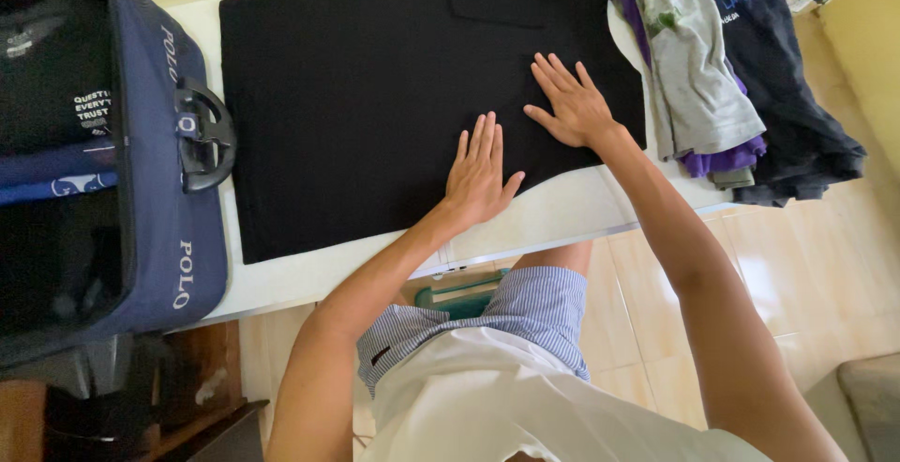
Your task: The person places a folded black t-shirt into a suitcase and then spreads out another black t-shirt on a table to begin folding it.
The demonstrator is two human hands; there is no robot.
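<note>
1. Head view, looking down: a black shirt lies spread flat on a white table, folded into a broad rectangle, with a folded-over flap at its far edge.
2. Left hand lies palm down on the near edge of the shirt, fingers straight and close together, pointing away from the person, thumb out to the right. It grips nothing.
3. Right hand lies palm down on the right part of the shirt, farther from the person than the left hand, fingers spread and pointing far-left. It also clasps nothing, only presses flat.
4. Hands sit near each other but apart, with a strip of black cloth between them.
5. Left of the shirt: an open navy suitcase, its black handle just beside the shirt's left edge. Inside it lie folded dark clothes, one with white print, and a blue piece below.
6. Right of the shirt: a pile of clothes draped over the table's right end, with grey, purple and dark navy pieces, overlapping the shirt's right edge.
7. Person wears blue striped shorts and a white top; pale tiled floor shows on the right.
</note>
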